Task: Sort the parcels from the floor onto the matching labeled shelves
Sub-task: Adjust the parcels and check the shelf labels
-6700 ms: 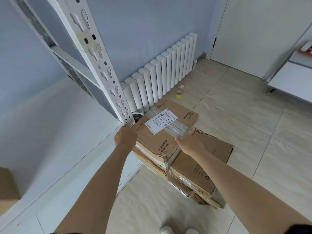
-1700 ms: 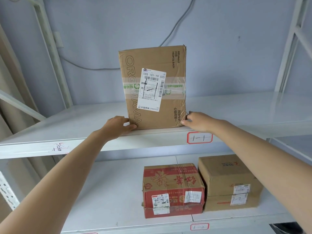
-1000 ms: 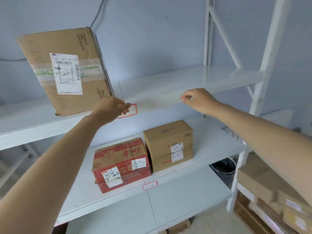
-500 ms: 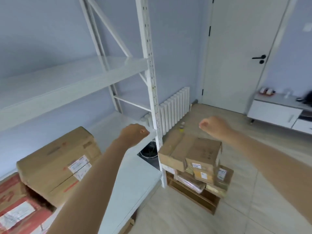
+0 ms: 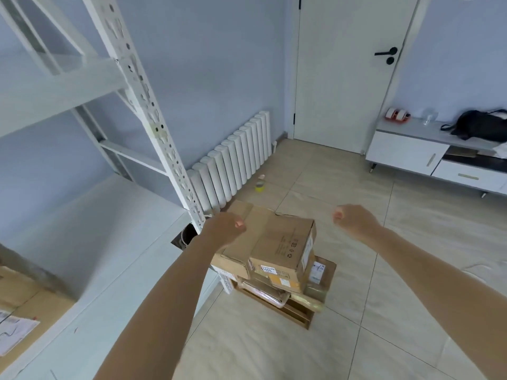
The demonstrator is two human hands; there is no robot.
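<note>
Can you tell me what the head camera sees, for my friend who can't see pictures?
Two bare arms reach toward a stack of cardboard parcels on the tiled floor, the left hand and right hand both curled and holding nothing. A white metal shelf rack stands to the left, with a radiator and a closed door behind.

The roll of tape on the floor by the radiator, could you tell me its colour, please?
Yellow roll of tape, seen in the head view.

A beige tiled floor [image 5: 343, 311] carries a stack of cardboard parcels [image 5: 277, 256] beside the white shelf [image 5: 90, 242] upright, a yellow tape roll [image 5: 259, 187] farther off, and a brown box [image 5: 16, 311] lies near-left on the shelf.
</note>
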